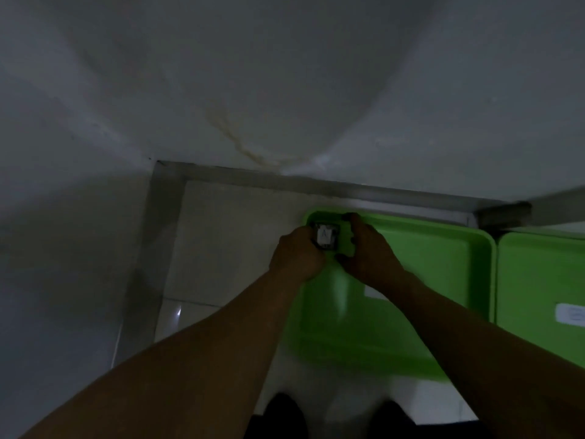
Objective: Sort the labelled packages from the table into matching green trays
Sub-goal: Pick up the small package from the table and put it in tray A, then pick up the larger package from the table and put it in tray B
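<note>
A small dark package with a white label marked "A" sits at the far left corner of a green tray on the floor. My left hand grips the package from its left side. My right hand closes on it from the right, fingers curled over the tray's inside. A white label patch on the tray floor is partly hidden under my right wrist. A second green tray lies to the right, with a white label on it.
The trays lie on pale floor tiles in a corner. White walls rise behind and to the left, edged by a grey skirting strip. My dark shoes show at the bottom edge. The frame is dim and blurred.
</note>
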